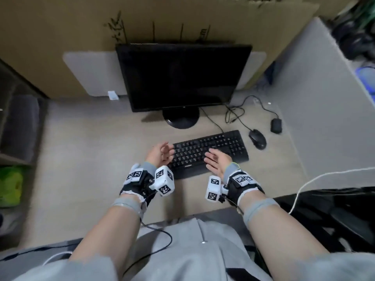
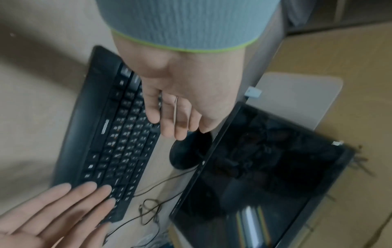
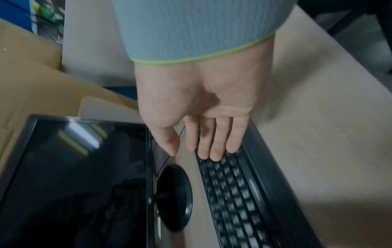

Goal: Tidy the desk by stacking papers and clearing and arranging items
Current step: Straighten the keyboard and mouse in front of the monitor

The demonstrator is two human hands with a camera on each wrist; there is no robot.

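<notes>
An office cubicle seen from above. A pale wood-look worktop point(image 1: 85, 142) carries a dark computer monitor point(image 1: 182, 76) on a round stand at 12 o'clock, a black keyboard point(image 1: 211, 153) at the centre, and a wired black mouse point(image 1: 257, 138) at 2 o'clock. Grey partition panels point(image 1: 316, 110) close the right side, and brown cardboard point(image 1: 60, 27) lines the back. A black office chair point(image 1: 334, 216) sits at 4 o'clock.

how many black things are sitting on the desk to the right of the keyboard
2. A black mouse lies just right of the keyboard, and a small black box-like device sits farther right, near the partition. Loose cables lie behind them.
</notes>
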